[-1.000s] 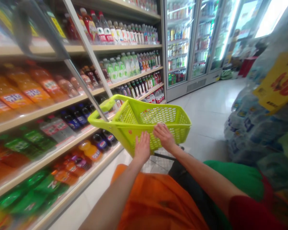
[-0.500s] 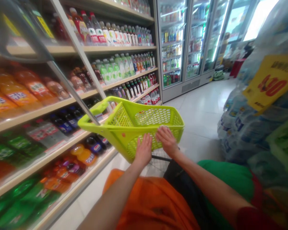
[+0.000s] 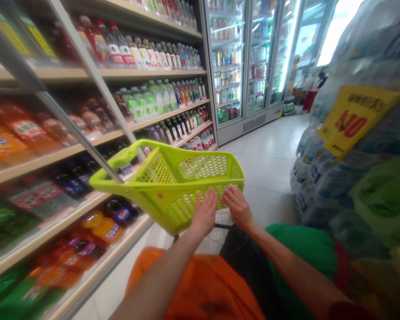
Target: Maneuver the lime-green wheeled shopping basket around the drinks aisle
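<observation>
A lime-green shopping basket cart [image 3: 143, 189] stands in the aisle before me, its metal handle bars [image 3: 82, 142] rising to the upper left. No goods show inside it. My left hand [image 3: 205, 211] has its fingers stretched out at the cart's near perforated side. Close beside it, my right hand [image 3: 238, 206] is held at the same side near the front corner, fingers extended and slightly bent. Both palms face the cart; whether they press on it I cannot tell. Neither hand holds anything. An orange garment [image 3: 200, 284] covers my lap.
Drink shelves [image 3: 166, 73] line the left, packed with soda and juice bottles. Glass-door fridges [image 3: 243, 66] stand at the back. Stacked shrink-wrapped water bottles [image 3: 315, 178] with a yellow price sign [image 3: 356, 120] rise on the right. Pale tiled floor [image 3: 266, 146] lies ahead.
The view has shifted a little, so shelves, cart and water stack appear further left. My hands have moved slightly closer together, and the right one sits lower against the cart's side.
</observation>
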